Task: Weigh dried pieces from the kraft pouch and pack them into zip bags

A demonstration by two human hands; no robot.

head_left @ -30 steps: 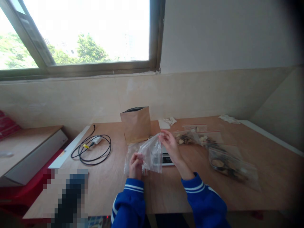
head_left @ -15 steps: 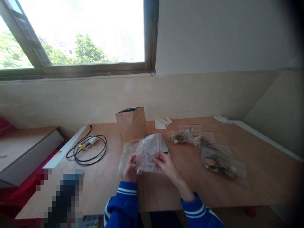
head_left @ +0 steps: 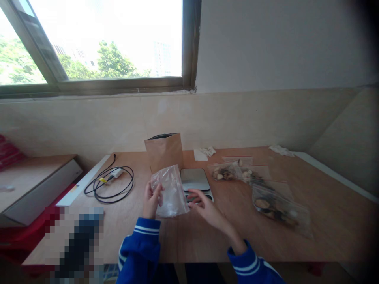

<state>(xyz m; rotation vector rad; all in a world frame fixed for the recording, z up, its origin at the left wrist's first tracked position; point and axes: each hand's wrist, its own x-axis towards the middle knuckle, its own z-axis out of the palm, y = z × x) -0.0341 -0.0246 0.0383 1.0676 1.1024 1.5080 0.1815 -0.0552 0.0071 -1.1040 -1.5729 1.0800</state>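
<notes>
Over the table (head_left: 195,240), the left hand (head_left: 151,200) grips a plastic bag (head_left: 171,193), likely light, limp, slippery, best taken by its edges, the right hand (head_left: 209,209) open beside it.

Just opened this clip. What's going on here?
A person in blue sleeves holds a clear plastic bag in the left hand. The right hand is open by the bag's right edge, in front of a scale; whether it touches the bag is hard to tell. Behind stands an open-topped brown paper bag, and filled clear bags lie to the right on the wooden table.
</notes>
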